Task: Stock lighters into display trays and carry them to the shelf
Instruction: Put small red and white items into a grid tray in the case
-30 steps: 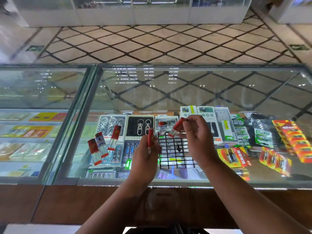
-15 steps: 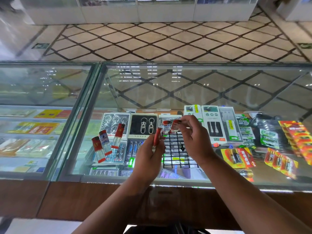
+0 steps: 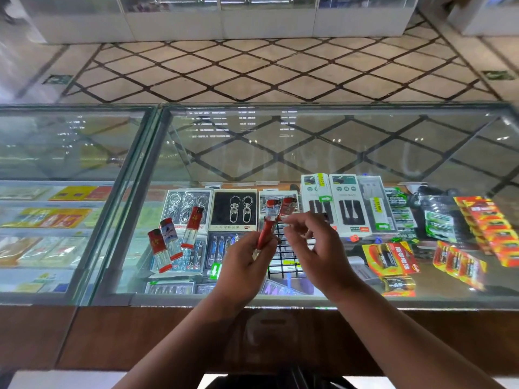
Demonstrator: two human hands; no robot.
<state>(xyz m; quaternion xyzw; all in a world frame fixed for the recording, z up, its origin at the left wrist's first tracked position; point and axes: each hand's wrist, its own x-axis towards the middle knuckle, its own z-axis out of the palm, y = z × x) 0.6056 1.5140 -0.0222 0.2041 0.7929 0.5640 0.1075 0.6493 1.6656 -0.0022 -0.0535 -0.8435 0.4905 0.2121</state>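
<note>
- Lighters (image 3: 170, 240), three loose, lie slanted on the glass surface (image 3: 365, 153), off to the left of both arms.
- Left grip (image 3: 247, 265) is curled round a red lighter (image 3: 265, 234), holding it upright above a black wire tray (image 3: 282, 249).
- Right grip (image 3: 317, 248) pinches the low end of a second lighter (image 3: 289, 204) between thumb and forefinger.
- Clear lighter (image 3: 273, 210), red-capped, stands just beside that one; whether they touch, I can't tell.
- Keyrings (image 3: 238, 211), cable boxes (image 3: 348, 206) and batteries (image 3: 390, 258) sit in the case beneath the glass.
</note>
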